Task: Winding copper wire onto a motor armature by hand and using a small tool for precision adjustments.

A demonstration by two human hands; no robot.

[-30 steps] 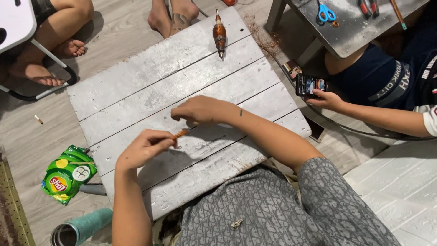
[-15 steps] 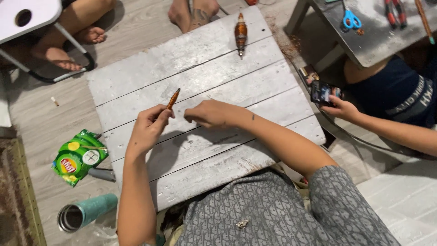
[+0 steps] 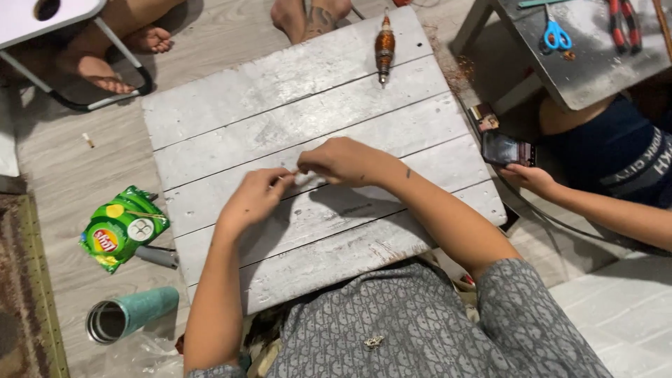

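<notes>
Both hands meet mid-table (image 3: 231, 119), working a small thin piece (image 3: 297, 173) pinched between them; too small to tell what it is. Judged mid-work, nothing visibly finished. Left hand (image 3: 253, 199) grip clamped on the piece's near end, right hand (image 3: 341, 160) grip closed on the far end, knuckles up. Copper-wound spindle (image 3: 383, 46) lies untouched well beyond the grip, at the far edge.

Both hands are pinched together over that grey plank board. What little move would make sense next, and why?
Probably ease the hands slightly apart. The left hand and right hand meet fingertip to fingertip just above the plank board, hiding whatever small thing they pinch; only a thin pale tip shows between them. Separating them a little would bring it into view. The copper-wound spindle lies untouched at the far edge.
</notes>
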